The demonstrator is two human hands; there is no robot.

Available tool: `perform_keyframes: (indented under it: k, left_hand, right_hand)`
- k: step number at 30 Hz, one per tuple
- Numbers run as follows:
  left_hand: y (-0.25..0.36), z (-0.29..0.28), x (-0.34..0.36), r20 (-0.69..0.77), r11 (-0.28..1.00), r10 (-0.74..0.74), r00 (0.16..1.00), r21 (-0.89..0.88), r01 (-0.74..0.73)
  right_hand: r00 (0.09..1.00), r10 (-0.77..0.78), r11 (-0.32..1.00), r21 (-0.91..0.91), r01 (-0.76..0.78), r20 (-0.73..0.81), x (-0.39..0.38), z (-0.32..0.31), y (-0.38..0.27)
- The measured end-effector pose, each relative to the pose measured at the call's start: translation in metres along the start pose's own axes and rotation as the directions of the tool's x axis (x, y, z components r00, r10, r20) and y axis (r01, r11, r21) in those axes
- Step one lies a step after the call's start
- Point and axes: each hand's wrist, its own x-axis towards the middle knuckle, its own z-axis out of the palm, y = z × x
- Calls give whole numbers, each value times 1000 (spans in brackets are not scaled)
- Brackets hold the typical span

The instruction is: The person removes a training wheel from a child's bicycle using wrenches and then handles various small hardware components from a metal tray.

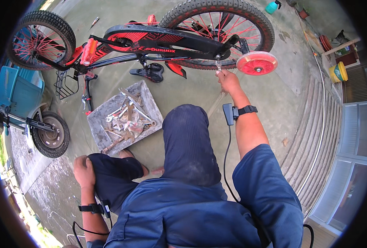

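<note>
Right grip (224, 76) pinches a slim silver metal wrench (218, 65); keep it square to the black-and-red bicycle (167, 41) axle (217, 56). Left grip (84, 172) lies spread on the navy-trousered knee (105, 162).

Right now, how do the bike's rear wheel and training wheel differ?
Size: the rear wheel looks larger than the training wheel.
Build: the rear wheel has thin red spokes; the training wheel, a red disc.
Edge: the rear wheel's tyre is dark, knobby; the training wheel's rim is pinkish.
Red on both.
</note>
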Motion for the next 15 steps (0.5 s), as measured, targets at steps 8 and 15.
perform_keyframes:
  k: [8, 15]
  left_hand:
    - [-2, 1, 3, 23, 1000, -4, 1000, 27, 4]
    - [5, 2, 6, 22, 1000, 3, 1000, 15, -3]
  right_hand:
    - [994, -98, 994, -50, 100, 36, 13, -15, 6]
    - [946, -323, 918, -252, 306, -28, 29, -22, 23]
